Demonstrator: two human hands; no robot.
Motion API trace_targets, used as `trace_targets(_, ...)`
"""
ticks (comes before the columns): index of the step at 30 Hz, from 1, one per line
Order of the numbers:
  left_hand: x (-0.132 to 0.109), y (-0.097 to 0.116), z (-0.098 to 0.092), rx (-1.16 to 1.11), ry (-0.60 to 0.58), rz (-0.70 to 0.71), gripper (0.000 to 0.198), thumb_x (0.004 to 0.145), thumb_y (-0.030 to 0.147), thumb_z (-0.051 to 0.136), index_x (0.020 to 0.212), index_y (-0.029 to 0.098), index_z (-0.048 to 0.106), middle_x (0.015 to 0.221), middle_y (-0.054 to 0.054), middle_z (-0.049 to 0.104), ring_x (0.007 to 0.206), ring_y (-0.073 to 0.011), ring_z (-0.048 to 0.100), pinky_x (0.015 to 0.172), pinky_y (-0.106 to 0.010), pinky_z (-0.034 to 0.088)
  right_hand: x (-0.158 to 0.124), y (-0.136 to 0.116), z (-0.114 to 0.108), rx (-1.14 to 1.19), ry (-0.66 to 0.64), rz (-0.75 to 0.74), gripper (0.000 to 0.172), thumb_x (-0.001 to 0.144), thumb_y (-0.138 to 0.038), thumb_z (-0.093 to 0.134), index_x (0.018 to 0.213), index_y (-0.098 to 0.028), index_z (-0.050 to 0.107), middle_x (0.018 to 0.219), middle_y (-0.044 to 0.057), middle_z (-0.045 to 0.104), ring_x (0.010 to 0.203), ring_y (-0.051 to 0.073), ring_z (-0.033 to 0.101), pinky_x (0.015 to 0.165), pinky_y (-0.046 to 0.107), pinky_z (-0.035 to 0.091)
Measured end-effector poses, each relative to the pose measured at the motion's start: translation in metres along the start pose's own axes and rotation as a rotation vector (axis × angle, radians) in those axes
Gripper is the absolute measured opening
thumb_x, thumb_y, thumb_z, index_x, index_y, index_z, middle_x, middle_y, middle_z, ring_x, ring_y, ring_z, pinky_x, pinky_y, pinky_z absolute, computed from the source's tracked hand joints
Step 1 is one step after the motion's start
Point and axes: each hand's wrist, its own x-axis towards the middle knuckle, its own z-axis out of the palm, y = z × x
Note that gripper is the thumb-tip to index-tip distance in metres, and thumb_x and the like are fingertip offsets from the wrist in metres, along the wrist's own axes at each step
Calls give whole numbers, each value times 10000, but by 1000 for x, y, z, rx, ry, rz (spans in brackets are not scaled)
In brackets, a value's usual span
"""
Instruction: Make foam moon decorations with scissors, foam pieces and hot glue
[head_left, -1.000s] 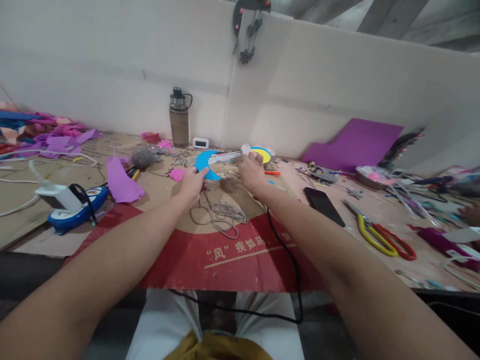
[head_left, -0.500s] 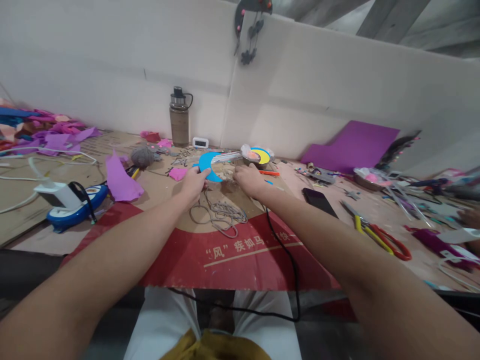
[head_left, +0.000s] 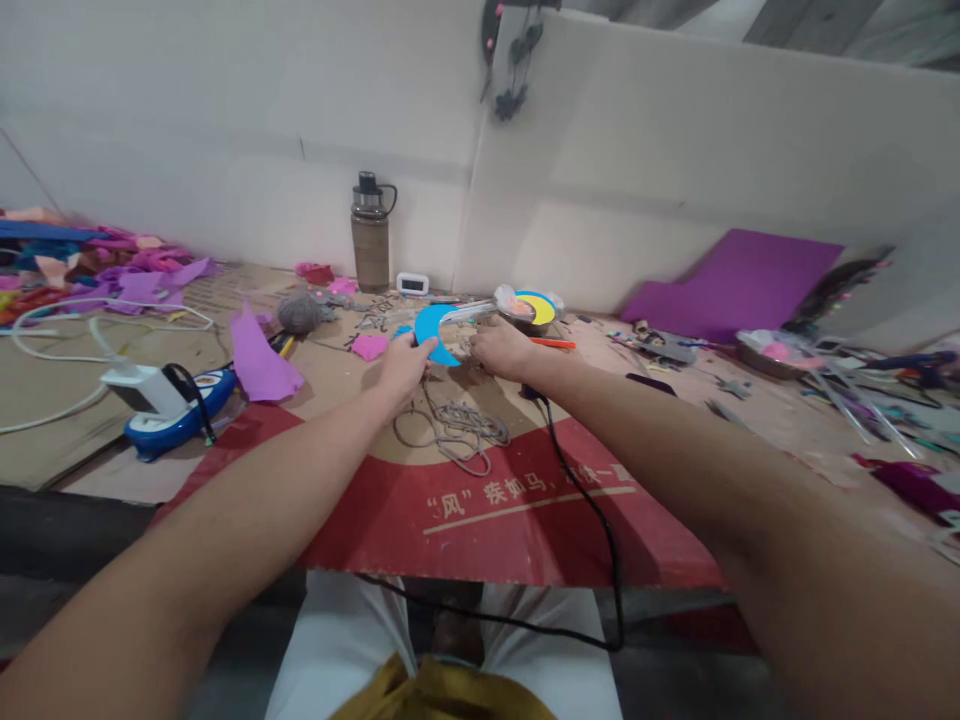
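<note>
A blue crescent (head_left: 430,335) is pinched at its lower left edge by my left hand (head_left: 407,362), and it stands tilted above the brown cardboard. Just to its right, my right hand (head_left: 501,348) is low over the table with its fingers bent down; their tips and anything between them are too small to make out. Behind my right hand sits a small bowl (head_left: 517,310) with a clear bag and a yellow and blue round piece (head_left: 538,308). Grey cord (head_left: 469,425) lies loosely coiled in front of both hands.
A bottle (head_left: 371,240) and a small white clock (head_left: 412,284) stand by the wall. Grey yarn (head_left: 300,312), purple felt (head_left: 261,360) and a blue power strip (head_left: 180,415) are at left. An orange tool (head_left: 553,343) lies right of centre; a black cable (head_left: 592,520) hangs over the front edge.
The view has turned slightly, so most things appear further right. My right forearm now covers the pliers and most of the phone. My left hand still holds the blue crescent.
</note>
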Motion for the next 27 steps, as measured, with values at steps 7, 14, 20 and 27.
trace_targets(7,2,-4,0,91,9,97,180,761,286,608,655,189,500,499,51,477,413,-92,432,419,-214,319,-2,-3,14,32,102,61,228,881,-124,478,913,-104,702,964,143,700,979,270,592,849,406,306)
trace_targets(14,7,-8,-1,55,22,83,184,747,312,624,681,195,498,493,57,482,401,-91,429,410,-208,314,2,14,7,96,216,241,280,881,-68,419,933,-84,694,997,161,669,1001,277,554,862,407,324)
trace_targets(20,8,-8,-2,18,64,80,178,731,306,629,662,189,515,491,47,491,423,-100,464,439,-219,366,-3,45,-25,501,518,398,230,868,-123,451,940,-109,669,1006,120,640,900,178,551,756,265,377)
trace_targets(27,5,-4,-1,-24,59,67,171,728,286,631,650,189,513,471,51,481,396,-93,430,412,-213,331,-24,15,3,763,394,457,212,809,-95,489,889,-114,684,765,43,668,666,122,527,631,218,357)
